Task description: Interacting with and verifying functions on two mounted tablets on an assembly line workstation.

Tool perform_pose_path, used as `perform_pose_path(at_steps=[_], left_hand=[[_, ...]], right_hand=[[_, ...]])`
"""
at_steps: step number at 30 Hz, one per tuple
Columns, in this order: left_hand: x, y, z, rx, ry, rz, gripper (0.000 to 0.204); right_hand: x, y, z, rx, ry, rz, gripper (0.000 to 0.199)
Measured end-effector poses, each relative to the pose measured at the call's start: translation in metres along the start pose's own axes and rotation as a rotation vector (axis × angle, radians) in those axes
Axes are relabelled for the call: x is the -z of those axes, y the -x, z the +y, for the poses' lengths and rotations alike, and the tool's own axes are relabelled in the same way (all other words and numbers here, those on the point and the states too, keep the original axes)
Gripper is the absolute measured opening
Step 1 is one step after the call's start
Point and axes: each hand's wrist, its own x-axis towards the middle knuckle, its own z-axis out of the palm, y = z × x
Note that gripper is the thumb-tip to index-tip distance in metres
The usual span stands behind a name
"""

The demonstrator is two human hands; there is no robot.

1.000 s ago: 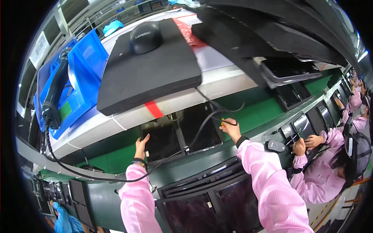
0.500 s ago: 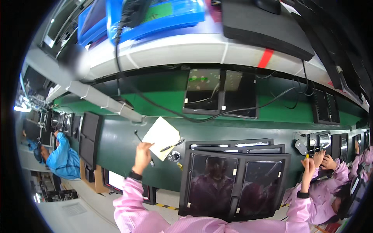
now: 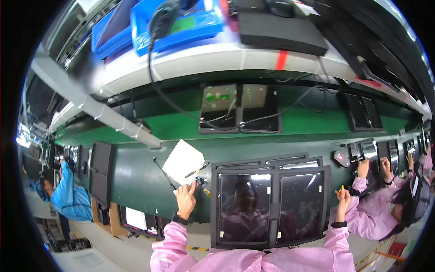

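Your pink sleeves, faintly striped, end in black cuffs against a dark green bench backed by a brighter green strip. A vivid yellow piece shows at your right hand. Before you, black trays frame glossy, near-black panels dotted with small white labels; a pale cream sheet lightens the green. Farther off, you face bright blue bins and red tape on a whitish shelf edge. To your left, a co-worker wears blue; to your right, another wears pink near a grey mouse. Yellow-and-black striping marks the floor.
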Motion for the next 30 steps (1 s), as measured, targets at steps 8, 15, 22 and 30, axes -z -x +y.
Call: perform_pose_path(at_steps=[8, 15, 22, 30], left_hand=[[0.009, 0.019, 0.044, 0.139, 0.309, 0.098, 0.045], [-0.020, 0.074, 0.085, 1.248, 1.637, -0.374, 0.036], [0.009, 0.095, 0.133, 1.387, 1.784, -0.216, 0.035], [-0.002, 0.125, 0.181, 1.519, 1.822, -0.149, 0.035]], right_hand=[[-0.005, -0.017, 0.054, -0.009, 0.424, -0.196, 0.023], [-0.057, -0.049, 0.055, 0.060, 0.104, -0.393, 0.013], [-0.038, -0.038, 0.065, -0.296, -0.184, -0.525, 0.029], [-0.047, -0.071, 0.083, 0.085, 0.107, -0.777, 0.025]])
